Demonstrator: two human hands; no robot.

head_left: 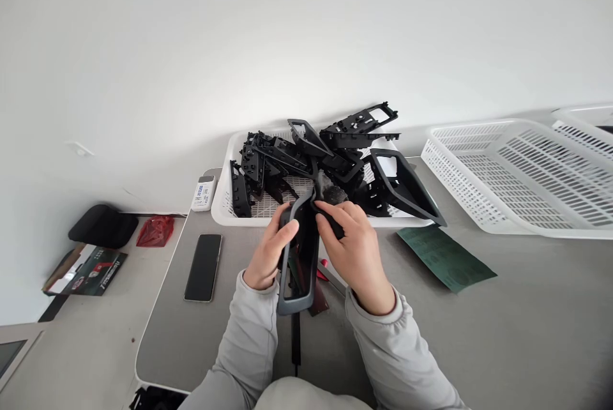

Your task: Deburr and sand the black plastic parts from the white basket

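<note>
My left hand (269,249) is closed round the left side of a long black plastic trim frame (295,304), thumb on its rim. The frame is tilted, its near end pointing toward me above the table. My right hand (357,250) is closed at the frame's far end, fingertips pressed against its edge. Something small and dark shows under those fingers; its kind is hidden. Beyond both hands, a white plastic basket (249,221) holds several black plastic parts (280,154).
A phone (204,267) and a small white box (204,193) lie left. A dark green sheet (445,258) lies right, near another white basket (479,212). Partly hidden under my hands are a red-handled tool (322,269) and a black strip (295,343).
</note>
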